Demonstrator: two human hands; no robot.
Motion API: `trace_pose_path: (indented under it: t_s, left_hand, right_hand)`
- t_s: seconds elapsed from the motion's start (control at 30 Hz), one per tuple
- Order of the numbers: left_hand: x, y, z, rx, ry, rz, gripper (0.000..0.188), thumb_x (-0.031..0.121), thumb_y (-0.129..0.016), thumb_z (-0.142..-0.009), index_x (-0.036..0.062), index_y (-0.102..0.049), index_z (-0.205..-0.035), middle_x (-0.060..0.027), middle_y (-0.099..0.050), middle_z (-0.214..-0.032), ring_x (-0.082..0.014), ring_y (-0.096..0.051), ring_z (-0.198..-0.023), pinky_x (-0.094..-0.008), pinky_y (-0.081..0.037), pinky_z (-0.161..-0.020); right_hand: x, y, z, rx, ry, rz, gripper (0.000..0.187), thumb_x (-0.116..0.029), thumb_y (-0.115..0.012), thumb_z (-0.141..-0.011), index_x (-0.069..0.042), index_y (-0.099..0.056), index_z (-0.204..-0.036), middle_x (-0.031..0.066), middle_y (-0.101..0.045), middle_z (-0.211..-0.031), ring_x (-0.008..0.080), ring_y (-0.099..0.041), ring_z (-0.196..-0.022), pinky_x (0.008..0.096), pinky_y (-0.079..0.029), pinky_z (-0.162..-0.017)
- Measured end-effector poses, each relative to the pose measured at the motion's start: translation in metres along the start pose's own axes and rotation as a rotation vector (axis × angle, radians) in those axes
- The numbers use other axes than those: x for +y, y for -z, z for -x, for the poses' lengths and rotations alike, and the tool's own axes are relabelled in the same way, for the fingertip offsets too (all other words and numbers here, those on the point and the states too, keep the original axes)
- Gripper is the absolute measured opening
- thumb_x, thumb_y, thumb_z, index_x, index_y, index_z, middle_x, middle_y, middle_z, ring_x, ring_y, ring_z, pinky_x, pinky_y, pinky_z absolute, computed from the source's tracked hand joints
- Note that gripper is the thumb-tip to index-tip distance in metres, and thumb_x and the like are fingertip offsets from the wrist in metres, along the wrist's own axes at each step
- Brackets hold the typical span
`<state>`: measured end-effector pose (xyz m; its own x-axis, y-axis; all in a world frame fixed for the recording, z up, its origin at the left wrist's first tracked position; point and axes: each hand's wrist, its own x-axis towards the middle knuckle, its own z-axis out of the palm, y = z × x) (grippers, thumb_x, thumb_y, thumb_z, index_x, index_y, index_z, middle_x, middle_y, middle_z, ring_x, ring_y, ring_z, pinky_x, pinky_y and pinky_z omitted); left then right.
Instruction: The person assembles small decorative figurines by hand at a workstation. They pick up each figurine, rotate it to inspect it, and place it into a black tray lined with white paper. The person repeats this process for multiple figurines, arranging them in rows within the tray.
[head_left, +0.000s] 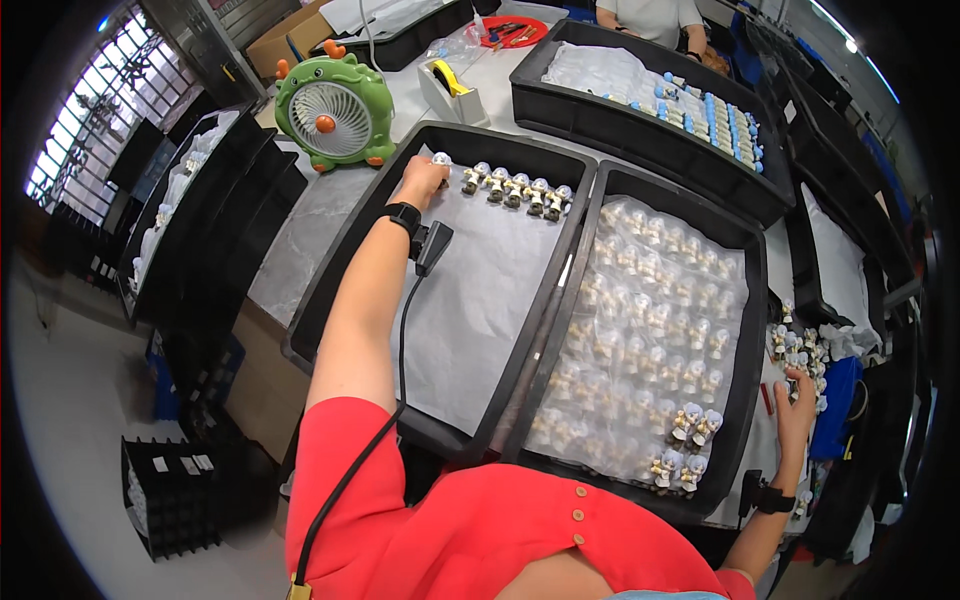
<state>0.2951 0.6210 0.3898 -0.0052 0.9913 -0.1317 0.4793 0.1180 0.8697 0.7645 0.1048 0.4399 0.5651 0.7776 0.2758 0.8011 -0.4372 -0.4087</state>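
My left hand (424, 181) is closed on a small figurine (441, 159) with a pale head, at the far left corner of a black tray (572, 260) lined with white sheet. Just right of it, a row of similar figurines (515, 188) with white-and-gold bodies and dark bases stands along the tray's far edge. Over at the right, my right hand (795, 408) reaches to a crowded cluster of figurines (812, 350) on the table. Its thumb and fingers look apart, at the near side of the cluster; the fingertips are partly hidden among the figurines.
A second black tray (752, 330) holds rows of figurines under clear film, several uncovered at its near right. Beyond are a tray of blue-and-white figurines (712, 115), a green fan (335, 112), a tape dispenser (452, 95) and a red plate of tools (512, 33). A person (655, 22) sits opposite.
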Motion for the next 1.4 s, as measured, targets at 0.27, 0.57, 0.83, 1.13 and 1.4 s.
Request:
trace_pose_path:
  t_s: [0.27,0.57,0.83,1.13,1.4]
  left_hand:
    - [-0.022,-0.008,-0.038,-0.042,0.005,-0.121,0.028,0.01,-0.071,-0.068,-0.0029,-0.065,-0.091,-0.0099,-0.065,-0.082,-0.0175,-0.06,-0.073,-0.0302,-0.045,-0.066]
    - [-0.005,-0.028,-0.023,-0.024,-0.121,-0.314,0.031,0.022,-0.07,-0.072,0.0002,-0.067,-0.094,-0.0107,-0.068,-0.083,-0.0197,-0.064,-0.076,-0.0326,-0.049,-0.068]
    - [-0.012,-0.004,-0.024,0.132,-0.2,-0.181,0.057,0.02,-0.072,-0.074,0.0016,-0.052,-0.124,-0.0092,-0.06,-0.105,-0.02,-0.058,-0.088,-0.0321,-0.047,-0.076]
    - [0.131,-0.011,0.205,-0.646,-0.268,0.526,0.035,0.013,-0.061,-0.084,0.0059,-0.056,-0.118,-0.0017,-0.058,-0.108,-0.0091,-0.055,-0.096,-0.0294,-0.04,-0.086]
    - [0.102,-0.042,0.33,-1.147,-0.015,0.516,0.041,0.017,-0.052,-0.093,0.0063,-0.043,-0.131,-0.008,-0.05,-0.125,-0.0188,-0.052,-0.112,-0.0292,-0.042,-0.091]
  right_hand:
    - [-0.038,0.01,0.007,-0.035,0.046,-0.073,0.021,-0.009,-0.061,-0.08,0.001,-0.055,-0.098,0.0154,-0.055,-0.11,0.0314,-0.051,-0.106,0.0356,-0.037,-0.093]
    - [-0.094,0.028,0.011,-0.081,0.138,-0.073,0.02,-0.008,-0.062,-0.077,-0.002,-0.057,-0.095,0.0155,-0.059,-0.107,0.0329,-0.054,-0.104,0.0379,-0.038,-0.091]
    - [-0.141,0.021,0.012,-0.437,0.458,-0.055,0.024,-0.012,-0.069,-0.072,-0.005,-0.058,-0.092,0.0084,-0.06,-0.092,0.0265,-0.055,-0.094,0.0372,-0.036,-0.089]
    - [-0.148,-0.024,0.017,-0.865,0.563,0.2,0.04,-0.014,-0.074,-0.063,-0.003,-0.054,-0.096,0.0128,-0.054,-0.091,0.0319,-0.057,-0.088,0.0408,-0.042,-0.078]
    - [-0.204,0.007,-0.01,-0.62,0.642,-0.447,0.064,-0.002,-0.07,-0.064,-0.008,-0.047,-0.124,0.0136,-0.052,-0.109,0.0286,-0.054,-0.103,0.0372,-0.045,-0.088]
